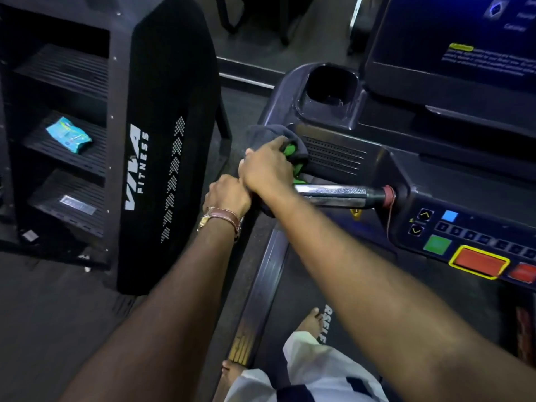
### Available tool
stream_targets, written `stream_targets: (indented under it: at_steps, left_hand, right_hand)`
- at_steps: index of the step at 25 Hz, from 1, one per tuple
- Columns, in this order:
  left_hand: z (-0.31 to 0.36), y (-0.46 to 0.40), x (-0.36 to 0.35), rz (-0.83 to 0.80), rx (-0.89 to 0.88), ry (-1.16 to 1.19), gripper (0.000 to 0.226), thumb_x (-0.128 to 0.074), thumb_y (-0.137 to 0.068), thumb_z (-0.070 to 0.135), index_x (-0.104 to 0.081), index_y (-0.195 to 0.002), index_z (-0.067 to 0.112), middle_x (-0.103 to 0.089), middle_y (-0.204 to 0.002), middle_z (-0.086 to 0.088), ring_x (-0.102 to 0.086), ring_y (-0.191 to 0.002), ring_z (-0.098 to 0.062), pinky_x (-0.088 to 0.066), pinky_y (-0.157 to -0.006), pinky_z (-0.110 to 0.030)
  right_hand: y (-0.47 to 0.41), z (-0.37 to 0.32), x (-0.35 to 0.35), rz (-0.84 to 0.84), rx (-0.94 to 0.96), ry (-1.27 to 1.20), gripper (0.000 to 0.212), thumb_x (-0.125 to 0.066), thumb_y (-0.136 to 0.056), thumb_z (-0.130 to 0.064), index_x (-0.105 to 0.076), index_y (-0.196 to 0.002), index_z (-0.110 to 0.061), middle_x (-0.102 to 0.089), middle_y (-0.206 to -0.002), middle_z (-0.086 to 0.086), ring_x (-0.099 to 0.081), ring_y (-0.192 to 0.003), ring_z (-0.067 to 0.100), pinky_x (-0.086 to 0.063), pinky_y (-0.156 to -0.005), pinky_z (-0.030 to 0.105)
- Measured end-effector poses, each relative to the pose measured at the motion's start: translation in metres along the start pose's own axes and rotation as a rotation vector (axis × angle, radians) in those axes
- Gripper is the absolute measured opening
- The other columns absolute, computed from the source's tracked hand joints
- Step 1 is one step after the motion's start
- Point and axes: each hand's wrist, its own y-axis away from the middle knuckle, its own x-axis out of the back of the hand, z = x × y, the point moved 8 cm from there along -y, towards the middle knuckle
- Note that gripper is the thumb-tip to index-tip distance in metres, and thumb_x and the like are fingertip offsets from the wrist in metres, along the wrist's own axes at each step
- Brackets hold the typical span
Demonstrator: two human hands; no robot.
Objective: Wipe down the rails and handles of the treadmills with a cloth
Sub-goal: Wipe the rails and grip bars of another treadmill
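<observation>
I stand on a dark treadmill whose console (452,181) fills the right side. A chrome handle bar (333,194) runs from the console leftward to the left side rail. My right hand (268,166) grips a dark grey and green cloth (291,147) and presses it on the console's left corner just above the bar. My left hand (229,195), with a watch and brown strap at the wrist, curls around the left rail right beside the right hand; the rail itself is mostly hidden beneath it.
A black shelf unit marked VIVA FITNESS (162,158) stands close on the left, with a blue wipes pack (69,139) on one shelf. A cup holder (332,85), a lit screen (452,39) and coloured buttons (478,262) sit on the console. My bare feet rest on the belt (307,291).
</observation>
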Motion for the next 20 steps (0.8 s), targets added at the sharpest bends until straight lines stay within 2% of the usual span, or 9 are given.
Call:
stream_targets:
  at_steps: [3, 5, 8, 11, 12, 14, 16, 18, 20]
  left_hand:
    - [-0.005, -0.001, 0.001, 0.012, 0.003, 0.023, 0.069, -0.026, -0.097, 0.059, -0.056, -0.129, 0.005, -0.052, -0.135, -0.025, -0.051, -0.121, -0.044, -0.04, -0.099, -0.043]
    - [-0.004, -0.003, 0.001, 0.037, -0.014, 0.017, 0.06, -0.031, -0.097, 0.052, -0.058, -0.127, 0.007, -0.054, -0.133, -0.023, -0.052, -0.118, -0.044, -0.042, -0.095, -0.043]
    - [-0.002, 0.0, 0.003, 0.126, -0.104, 0.02, 0.058, -0.036, -0.094, 0.06, -0.065, -0.11, 0.012, -0.064, -0.117, -0.017, -0.058, -0.106, -0.042, -0.043, -0.077, -0.037]
    - [-0.004, 0.007, 0.01, 0.233, -0.179, 0.089, 0.048, -0.047, -0.09, 0.06, -0.065, -0.087, 0.016, -0.069, -0.092, -0.009, -0.062, -0.089, -0.033, -0.036, -0.066, -0.031]
    - [-0.004, 0.009, 0.013, 0.263, -0.193, 0.119, 0.043, -0.051, -0.089, 0.057, -0.067, -0.086, 0.017, -0.069, -0.089, -0.007, -0.062, -0.086, -0.03, -0.037, -0.065, -0.03]
    - [-0.005, 0.011, 0.017, 0.304, -0.204, 0.167, 0.035, -0.057, -0.088, 0.051, -0.07, -0.092, 0.018, -0.071, -0.09, -0.003, -0.064, -0.087, -0.026, -0.04, -0.068, -0.027]
    - [-0.002, 0.016, 0.022, 0.361, -0.255, 0.222, 0.03, -0.059, -0.089, 0.044, -0.071, -0.097, 0.017, -0.072, -0.094, -0.001, -0.064, -0.09, -0.022, -0.041, -0.071, -0.024]
    - [0.013, 0.032, 0.032, 0.464, -0.495, 0.318, 0.029, -0.055, -0.092, 0.036, -0.07, -0.1, 0.013, -0.07, -0.1, 0.0, -0.062, -0.097, -0.021, -0.041, -0.078, -0.022]
    - [0.025, 0.048, 0.032, 0.455, -0.748, 0.415, 0.038, -0.042, -0.098, 0.034, -0.068, -0.103, 0.007, -0.069, -0.101, -0.007, -0.06, -0.097, -0.024, -0.045, -0.085, -0.027]
  right_hand:
    - [0.054, -0.008, 0.01, 0.1, 0.438, 0.348, 0.049, -0.051, -0.095, -0.028, -0.041, -0.14, -0.011, -0.068, -0.114, 0.017, -0.066, -0.098, 0.041, -0.047, -0.079, 0.045]
    - [0.056, 0.003, 0.018, 0.08, 0.615, 0.455, 0.047, -0.053, -0.092, -0.025, -0.048, -0.138, -0.019, -0.068, -0.113, 0.014, -0.065, -0.097, 0.041, -0.048, -0.079, 0.045]
    - [0.055, -0.003, 0.046, 0.082, 0.544, 0.003, 0.048, -0.059, -0.092, -0.028, -0.05, -0.14, -0.023, -0.068, -0.122, 0.01, -0.064, -0.108, 0.033, -0.052, -0.088, 0.039]
    - [0.067, 0.008, 0.094, 0.266, 0.432, -0.519, 0.049, -0.066, -0.091, -0.025, -0.055, -0.138, -0.019, -0.066, -0.125, -0.005, -0.06, -0.109, 0.001, -0.043, -0.093, 0.009]
    - [0.07, 0.015, 0.114, 0.333, 0.414, -0.61, 0.049, -0.067, -0.09, -0.025, -0.057, -0.136, -0.016, -0.065, -0.122, -0.009, -0.058, -0.107, -0.005, -0.042, -0.094, 0.006]
    - [0.086, 0.02, 0.149, 0.432, 0.427, -0.631, 0.048, -0.067, -0.088, -0.023, -0.058, -0.133, -0.011, -0.065, -0.121, -0.011, -0.06, -0.109, -0.005, -0.045, -0.099, 0.015]
    - [0.099, 0.021, 0.174, 0.443, 0.492, -0.663, 0.045, -0.066, -0.088, -0.021, -0.054, -0.129, -0.007, -0.063, -0.118, -0.008, -0.061, -0.108, -0.002, -0.048, -0.097, 0.022]
    - [0.099, 0.026, 0.179, 0.259, 0.493, -0.942, 0.039, -0.063, -0.092, -0.02, -0.049, -0.123, -0.001, -0.061, -0.113, 0.005, -0.063, -0.103, 0.013, -0.053, -0.091, 0.033]
    - [0.098, 0.029, 0.155, -0.07, 0.306, -1.403, 0.035, -0.057, -0.094, -0.019, -0.051, -0.122, 0.0, -0.062, -0.109, 0.016, -0.063, -0.098, 0.027, -0.056, -0.088, 0.044]
